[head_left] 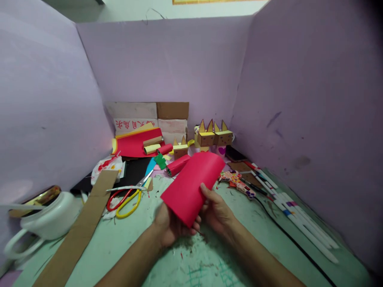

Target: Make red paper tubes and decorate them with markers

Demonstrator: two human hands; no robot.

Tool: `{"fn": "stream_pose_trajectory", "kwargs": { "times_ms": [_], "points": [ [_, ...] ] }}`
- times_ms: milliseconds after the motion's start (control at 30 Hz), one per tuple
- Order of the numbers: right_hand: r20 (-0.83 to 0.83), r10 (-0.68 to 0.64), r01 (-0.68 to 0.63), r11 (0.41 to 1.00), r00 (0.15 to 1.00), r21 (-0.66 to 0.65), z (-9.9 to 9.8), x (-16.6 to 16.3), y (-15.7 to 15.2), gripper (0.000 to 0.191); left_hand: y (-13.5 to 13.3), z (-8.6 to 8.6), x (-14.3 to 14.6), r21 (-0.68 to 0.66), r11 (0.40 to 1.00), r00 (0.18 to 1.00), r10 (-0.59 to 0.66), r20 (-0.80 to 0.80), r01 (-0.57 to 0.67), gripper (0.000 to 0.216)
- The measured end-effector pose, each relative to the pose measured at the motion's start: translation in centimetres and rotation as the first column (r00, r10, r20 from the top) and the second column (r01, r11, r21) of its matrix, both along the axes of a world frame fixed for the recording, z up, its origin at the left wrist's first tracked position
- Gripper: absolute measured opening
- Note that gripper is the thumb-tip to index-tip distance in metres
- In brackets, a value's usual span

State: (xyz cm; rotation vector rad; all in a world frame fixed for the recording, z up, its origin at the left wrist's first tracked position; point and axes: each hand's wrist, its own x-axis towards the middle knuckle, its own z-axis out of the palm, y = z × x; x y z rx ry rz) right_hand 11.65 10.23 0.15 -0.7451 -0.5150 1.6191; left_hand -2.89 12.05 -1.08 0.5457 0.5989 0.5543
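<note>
A curved sheet of red paper (191,187) is held up over the green tabletop in both hands. My left hand (172,228) is closed on it from beneath, fingertips showing at its lower edge. My right hand (217,209) grips its right side, thumb on top and the other fingers partly hidden behind. Just beyond the sheet lies a red paper tube (178,165). To the left rest scissors with a red and a yellow handle (128,201), blades pointing away.
A cardboard strip (80,227) and a white mug (54,219) stand at left. Cardboard box figures with pointed ears (206,138) are at the back. On the right lie a flower-patterned glue gun (237,183) with a black cord and several white markers (299,223). Purple panels surround three sides.
</note>
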Motion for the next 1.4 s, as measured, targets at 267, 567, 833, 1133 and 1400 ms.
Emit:
{"fn": "stream_pose_trajectory", "kwargs": {
  "times_ms": [267,567,833,1133,1400],
  "points": [
    [-0.056,-0.22,0.224,0.971,0.974,0.079,0.0,-0.5,-0.3,0.046,-1.0,1.7,1.0,0.147,0.973,0.962,0.202,-0.185,-0.176,0.029],
    [-0.068,-0.07,0.076,0.993,0.995,0.091,-0.9,-0.4,-1.1,0.038,-0.9,0.9,1.5,0.148,0.983,0.975,0.133,-0.176,-0.107,0.029],
    [-0.138,-0.316,0.325,0.945,0.938,0.041,-0.3,1.2,-0.3,0.054,-1.2,2.8,1.5,0.364,0.828,0.879,0.475,-0.051,-0.426,0.053],
    [0.099,-0.324,0.3,0.933,0.941,0.199,-1.4,-1.1,-1.3,0.07,-1.3,2.2,1.8,0.191,0.806,0.826,0.562,0.049,-0.56,0.05],
    [0.079,-0.307,0.287,0.937,0.948,0.198,-1.0,-0.4,-1.4,0.063,-1.0,0.9,2.6,0.24,0.755,0.785,0.616,0.059,-0.61,0.022]
  ]
}}
